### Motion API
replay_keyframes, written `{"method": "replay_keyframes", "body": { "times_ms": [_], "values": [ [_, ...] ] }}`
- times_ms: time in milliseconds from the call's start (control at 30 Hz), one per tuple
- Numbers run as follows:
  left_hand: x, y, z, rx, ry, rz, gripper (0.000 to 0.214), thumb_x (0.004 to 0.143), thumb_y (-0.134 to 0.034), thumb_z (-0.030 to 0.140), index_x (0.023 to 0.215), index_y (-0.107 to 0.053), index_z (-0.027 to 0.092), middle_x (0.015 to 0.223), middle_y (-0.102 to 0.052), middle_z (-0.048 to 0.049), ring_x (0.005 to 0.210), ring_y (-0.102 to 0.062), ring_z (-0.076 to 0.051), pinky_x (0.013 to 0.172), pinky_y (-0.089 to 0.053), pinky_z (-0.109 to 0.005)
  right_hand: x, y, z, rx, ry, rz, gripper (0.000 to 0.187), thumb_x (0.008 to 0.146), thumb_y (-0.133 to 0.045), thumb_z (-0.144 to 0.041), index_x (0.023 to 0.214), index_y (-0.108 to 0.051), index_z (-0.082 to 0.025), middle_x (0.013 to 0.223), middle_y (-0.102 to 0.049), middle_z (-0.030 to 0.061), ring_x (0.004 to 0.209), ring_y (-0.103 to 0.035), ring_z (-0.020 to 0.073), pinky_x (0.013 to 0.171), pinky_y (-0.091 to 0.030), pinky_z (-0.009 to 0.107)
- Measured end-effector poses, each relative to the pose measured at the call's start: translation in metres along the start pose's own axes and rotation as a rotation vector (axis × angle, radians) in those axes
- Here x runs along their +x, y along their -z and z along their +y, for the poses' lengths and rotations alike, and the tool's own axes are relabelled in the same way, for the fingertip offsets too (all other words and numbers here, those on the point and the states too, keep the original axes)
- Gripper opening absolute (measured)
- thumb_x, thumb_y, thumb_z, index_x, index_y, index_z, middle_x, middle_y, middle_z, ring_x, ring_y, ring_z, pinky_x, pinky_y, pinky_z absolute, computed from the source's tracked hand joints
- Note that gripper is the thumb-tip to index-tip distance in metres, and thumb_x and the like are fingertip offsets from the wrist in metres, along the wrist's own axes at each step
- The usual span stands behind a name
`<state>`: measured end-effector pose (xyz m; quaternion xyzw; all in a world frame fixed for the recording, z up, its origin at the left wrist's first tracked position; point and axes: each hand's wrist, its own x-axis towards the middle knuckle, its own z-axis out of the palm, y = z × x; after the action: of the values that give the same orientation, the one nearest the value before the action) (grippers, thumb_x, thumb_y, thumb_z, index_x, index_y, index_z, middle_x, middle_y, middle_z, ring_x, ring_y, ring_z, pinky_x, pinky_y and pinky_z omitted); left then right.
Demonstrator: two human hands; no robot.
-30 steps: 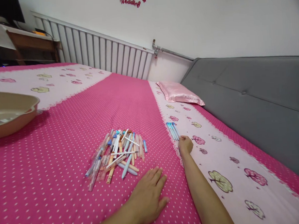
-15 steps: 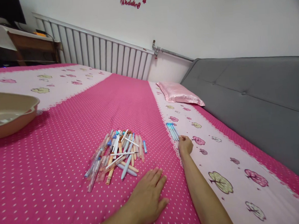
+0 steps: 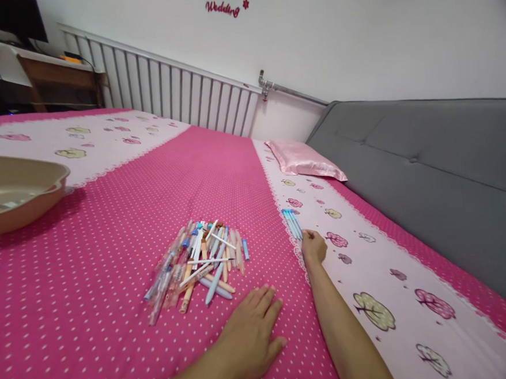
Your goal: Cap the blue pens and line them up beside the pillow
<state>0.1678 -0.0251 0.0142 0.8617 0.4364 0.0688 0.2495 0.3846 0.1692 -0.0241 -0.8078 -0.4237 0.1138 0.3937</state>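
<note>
My left hand [image 3: 255,332] lies flat on the pink bedspread, palm down with the fingers spread, and holds nothing. Just ahead of it is a loose pile of pens [image 3: 215,264] in white, pale blue, peach and clear pink. Off to the right, several light blue pens [image 3: 292,224] lie side by side on the pale lace-edged strip. My right hand [image 3: 314,246] is closed in a pinch at the near end of the rightmost of these pens. Its fingertips are partly hidden behind the hand. One short blue pen or cap [image 3: 245,249] lies at the pile's right edge.
A beige-lined pan-shaped basin [image 3: 23,188] stands on the bed at the left. A pink pillow [image 3: 305,158] rests by the grey padded headboard [image 3: 430,183]. Beyond the bed are a white radiator [image 3: 163,83] and a desk [image 3: 60,73] with a monitor.
The view has shifted very slightly. Both hands, the pile and the row of blue pens stay in place.
</note>
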Motion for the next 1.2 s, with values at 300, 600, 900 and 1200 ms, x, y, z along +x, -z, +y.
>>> {"method": "replay_keyframes", "body": {
  "times_ms": [300, 600, 900, 1200],
  "values": [
    [0.0010, -0.0020, -0.0017, 0.005, -0.011, 0.026, 0.063, 0.090, -0.030, 0.049, 0.143, -0.029, 0.016, 0.151, -0.020, -0.0111, 0.139, -0.016, -0.027, 0.113, -0.016, -0.047, -0.0010, 0.0006, -0.0018, -0.030, 0.008, -0.003, 0.029, 0.090, -0.053, -0.033, 0.114, -0.056, -0.018, 0.116, -0.057, 0.0078, 0.097, -0.059, 0.0191, 0.083, -0.050, 0.040],
    [0.0007, -0.0037, -0.0019, -0.020, -0.012, 0.045, 0.062, 0.090, -0.033, 0.048, 0.143, -0.031, 0.016, 0.150, -0.022, -0.0108, 0.139, -0.017, -0.027, 0.113, -0.017, -0.046, -0.0043, 0.0031, -0.0054, -0.079, -0.014, -0.022, 0.028, 0.090, -0.053, -0.033, 0.113, -0.056, -0.018, 0.116, -0.058, 0.0077, 0.097, -0.059, 0.0189, 0.083, -0.050, 0.040],
    [-0.0001, 0.0004, 0.0003, -0.027, -0.013, 0.046, 0.061, 0.089, -0.035, 0.046, 0.142, -0.033, 0.015, 0.150, -0.023, -0.0116, 0.139, -0.019, -0.027, 0.113, -0.018, -0.047, -0.0059, 0.0050, -0.0078, -0.103, -0.089, -0.026, 0.027, 0.090, -0.053, -0.033, 0.113, -0.057, -0.019, 0.119, -0.057, 0.0078, 0.098, -0.058, 0.0186, 0.082, -0.050, 0.038],
    [-0.0004, 0.0005, -0.0003, -0.048, -0.018, 0.048, 0.062, 0.089, -0.034, 0.047, 0.142, -0.033, 0.014, 0.150, -0.023, -0.0122, 0.139, -0.019, -0.028, 0.113, -0.018, -0.048, -0.0008, 0.0058, -0.0036, -0.024, -0.121, -0.057, 0.028, 0.089, -0.055, -0.032, 0.113, -0.057, -0.020, 0.120, -0.056, 0.0074, 0.098, -0.058, 0.0191, 0.081, -0.051, 0.037]
  ]
}}
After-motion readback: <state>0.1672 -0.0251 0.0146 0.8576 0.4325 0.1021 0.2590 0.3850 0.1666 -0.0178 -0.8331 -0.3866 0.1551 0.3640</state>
